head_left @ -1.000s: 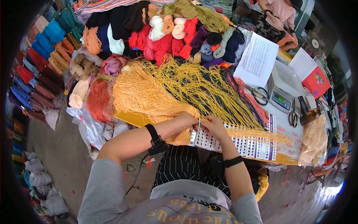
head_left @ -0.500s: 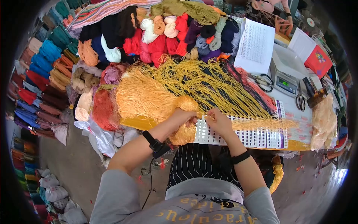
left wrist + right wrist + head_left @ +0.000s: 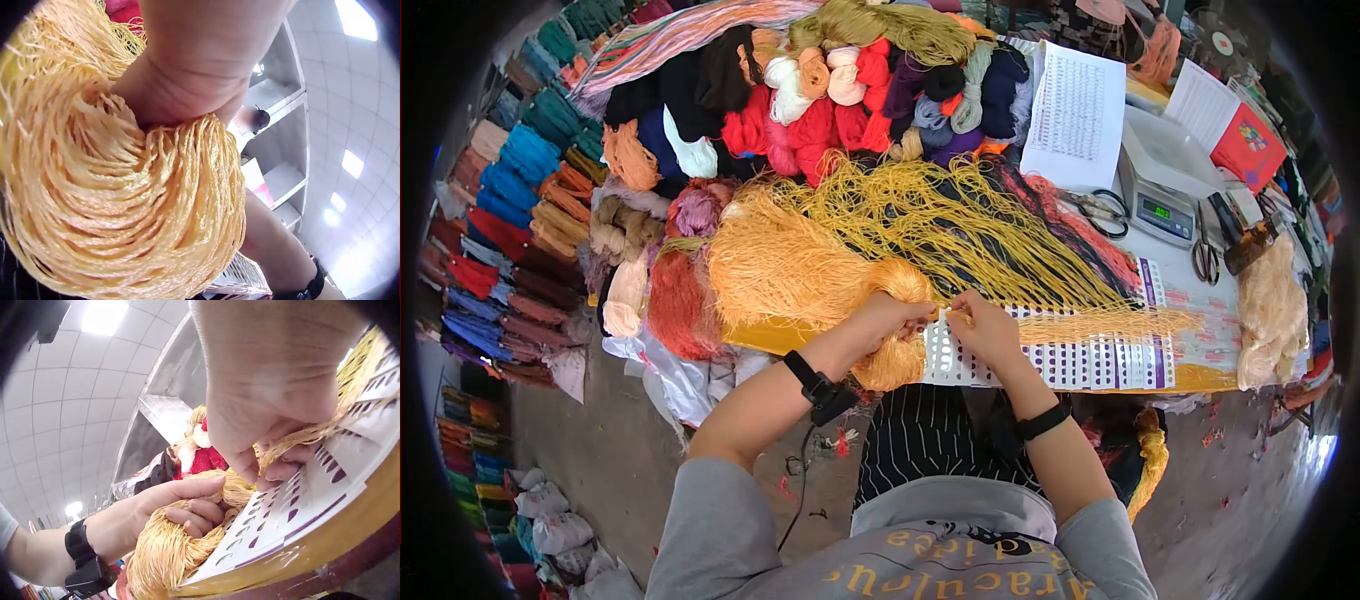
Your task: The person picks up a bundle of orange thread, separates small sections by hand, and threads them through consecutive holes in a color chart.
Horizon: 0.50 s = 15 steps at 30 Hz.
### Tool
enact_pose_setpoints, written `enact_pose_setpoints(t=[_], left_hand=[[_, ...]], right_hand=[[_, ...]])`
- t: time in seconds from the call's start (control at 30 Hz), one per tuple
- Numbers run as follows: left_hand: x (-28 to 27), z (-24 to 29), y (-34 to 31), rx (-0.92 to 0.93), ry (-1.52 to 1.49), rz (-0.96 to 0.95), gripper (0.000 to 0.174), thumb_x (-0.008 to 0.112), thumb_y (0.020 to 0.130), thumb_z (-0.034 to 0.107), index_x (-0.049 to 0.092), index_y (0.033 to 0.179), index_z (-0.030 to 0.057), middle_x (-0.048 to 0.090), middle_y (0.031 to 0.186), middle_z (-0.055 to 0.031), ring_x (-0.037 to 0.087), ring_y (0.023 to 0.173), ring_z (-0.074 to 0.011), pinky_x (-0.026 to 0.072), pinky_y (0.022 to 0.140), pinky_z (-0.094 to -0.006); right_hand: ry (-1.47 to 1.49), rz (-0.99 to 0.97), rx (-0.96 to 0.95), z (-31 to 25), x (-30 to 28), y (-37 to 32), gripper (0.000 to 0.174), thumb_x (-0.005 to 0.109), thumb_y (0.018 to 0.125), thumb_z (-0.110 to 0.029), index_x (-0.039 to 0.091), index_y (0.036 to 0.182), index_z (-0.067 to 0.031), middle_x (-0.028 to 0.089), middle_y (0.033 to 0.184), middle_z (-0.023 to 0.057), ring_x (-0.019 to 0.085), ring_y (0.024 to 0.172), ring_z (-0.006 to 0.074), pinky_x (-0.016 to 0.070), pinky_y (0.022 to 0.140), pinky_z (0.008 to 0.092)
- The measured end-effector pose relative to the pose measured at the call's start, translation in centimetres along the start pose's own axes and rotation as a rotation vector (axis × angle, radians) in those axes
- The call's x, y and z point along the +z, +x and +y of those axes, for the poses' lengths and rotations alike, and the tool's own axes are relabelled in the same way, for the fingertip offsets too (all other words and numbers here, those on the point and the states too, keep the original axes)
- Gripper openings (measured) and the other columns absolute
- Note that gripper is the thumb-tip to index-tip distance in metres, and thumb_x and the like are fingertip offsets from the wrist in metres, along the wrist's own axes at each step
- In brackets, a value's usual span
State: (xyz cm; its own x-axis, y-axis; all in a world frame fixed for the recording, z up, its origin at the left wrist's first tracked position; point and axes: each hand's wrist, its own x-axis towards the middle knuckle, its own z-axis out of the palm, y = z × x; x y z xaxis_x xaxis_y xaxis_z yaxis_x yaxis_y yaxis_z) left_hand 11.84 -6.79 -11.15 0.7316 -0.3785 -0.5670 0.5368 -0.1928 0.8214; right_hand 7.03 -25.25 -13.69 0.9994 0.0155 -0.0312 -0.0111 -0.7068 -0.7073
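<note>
At the far left of your table, a rust-red skein [image 3: 678,305] hangs beside the orange thread bundle [image 3: 775,262], whose loose end fans out to the left of your wrist. Your left hand [image 3: 890,318] is sunk into that bundle: the fingers [image 3: 195,515] curl around it, and a thick fold of thread bulges over and under them, loops hanging below your palm. Yellow thread [image 3: 930,220] spreads behind both hands.

Just to the right, your right hand [image 3: 988,330] pinches a thin lot of orange strands [image 3: 1110,328], thumb and fingertips together on them. They pass beneath your palm and trail rightward, away from the fingers, across the white hole-punched cards [image 3: 1050,366]. Your fingertips sit low over those cards; whether they touch them you cannot tell. Further right, well apart from your hands, come the scale [image 3: 1162,217], the black-handled scissors [image 3: 1205,263] and a pale peach skein [image 3: 1268,318].
</note>
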Motion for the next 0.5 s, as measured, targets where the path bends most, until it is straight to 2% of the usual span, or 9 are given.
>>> enact_pose_setpoints(t=[0.13,0.2,0.23,0.3,0.33,0.37,0.43,0.47,0.5], left_hand=[[-0.6,0.7,-0.1,-0.025,-0.186,-0.05,0.019,0.068,0.081,0.018,0.063,0.084,0.0,0.053,0.056,-0.0023,0.048,0.049,-0.0089,0.0382,0.045,-0.0245],[-1.8,2.1,-1.7,-0.027,-0.492,-0.099,0.021,0.062,0.085,0.018,0.061,0.094,-0.0015,0.047,0.053,0.0003,0.043,0.047,-0.008,0.0369,0.049,-0.0224],[-2.7,2.5,-2.2,-0.031,-0.477,-0.097,0.021,0.062,0.085,0.018,0.061,0.094,-0.0015,0.047,0.053,0.0003,0.043,0.047,-0.008,0.0369,0.049,-0.0224],[-4.3,2.5,-3.4,-0.008,-0.566,-0.359,0.022,0.056,0.088,0.017,0.059,0.098,-0.0021,0.04,0.05,0.003,0.037,0.045,-0.0058,0.0341,0.051,-0.0201],[-5.1,1.4,-3.1,0.028,-0.588,-0.381,0.025,0.048,0.091,0.014,0.053,0.106,-0.0048,0.042,0.057,0.0029,0.034,0.043,-0.0023,0.0283,0.048,-0.019],[-5.5,0.8,-2.9,0.027,-0.585,-0.374,0.025,0.048,0.091,0.014,0.053,0.106,-0.0048,0.042,0.057,0.0029,0.034,0.043,-0.0023,0.0283,0.048,-0.019],[-5.4,0.4,-2.9,0.054,-0.659,-0.554,0.03,0.049,0.089,0.011,0.049,0.115,-0.0034,0.05,0.065,-0.0003,0.033,0.042,-0.0018,0.0294,0.048,-0.0185],[-5.2,0.3,-2.9,0.05,-0.654,-0.557,0.03,0.049,0.089,0.011,0.049,0.115,-0.0034,0.05,0.065,-0.0003,0.033,0.042,-0.0018,0.0294,0.048,-0.0185],[-4.5,0.9,-3.4,0.068,-0.639,-0.508,0.034,0.048,0.088,0.009,0.045,0.121,-0.0005,0.054,0.073,-0.0021,0.033,0.041,-0.0016,0.0302,0.049,-0.0182]], right_hand=[[-0.048,0.13,-0.048,0.1,1.0,-0.4,0.024,0.053,0.084,-0.032,0.053,0.098,-0.0123,0.063,0.07,0.0108,0.062,0.065,0.0308,0.0453,0.059,0.0407],[-0.077,0.15,-0.039,-0.2,1.1,-0.7,0.023,0.053,0.085,-0.031,0.052,0.098,-0.0121,0.063,0.07,0.0106,0.062,0.064,0.0308,0.0453,0.058,0.041],[-0.112,0.161,-0.033,-0.5,1.1,-0.8,0.023,0.052,0.087,-0.031,0.052,0.099,-0.0118,0.063,0.07,0.0104,0.062,0.063,0.0308,0.0453,0.057,0.0412],[-0.107,0.172,-0.034,-0.7,1.3,-0.9,0.022,0.051,0.087,-0.03,0.051,0.099,-0.012,0.063,0.07,0.0104,0.062,0.062,0.0305,0.0452,0.057,0.0413],[-0.116,0.179,-0.04,-0.8,1.3,-1.0,0.021,0.051,0.088,-0.029,0.051,0.099,-0.0121,0.063,0.069,0.0104,0.062,0.061,0.0301,0.0451,0.056,0.0413],[-0.109,0.177,-0.041,-0.9,1.3,-1.0,0.021,0.051,0.088,-0.029,0.051,0.099,-0.0121,0.063,0.069,0.0104,0.062,0.061,0.0301,0.0451,0.056,0.0413],[-0.108,0.175,-0.03,-1.0,1.1,-1.2,0.02,0.051,0.088,-0.028,0.05,0.1,-0.0124,0.063,0.067,0.0105,0.061,0.059,0.03,0.0444,0.054,0.0413],[-0.105,0.179,-0.026,-0.9,1.2,-1.2,0.02,0.051,0.088,-0.028,0.05,0.1,-0.0124,0.063,0.067,0.0105,0.061,0.059,0.03,0.0444,0.054,0.0413],[-0.111,0.197,-0.046,-0.8,1.2,-1.3,0.02,0.051,0.088,-0.028,0.05,0.1,-0.0125,0.062,0.066,0.0104,0.061,0.059,0.03,0.0441,0.054,0.0414]])
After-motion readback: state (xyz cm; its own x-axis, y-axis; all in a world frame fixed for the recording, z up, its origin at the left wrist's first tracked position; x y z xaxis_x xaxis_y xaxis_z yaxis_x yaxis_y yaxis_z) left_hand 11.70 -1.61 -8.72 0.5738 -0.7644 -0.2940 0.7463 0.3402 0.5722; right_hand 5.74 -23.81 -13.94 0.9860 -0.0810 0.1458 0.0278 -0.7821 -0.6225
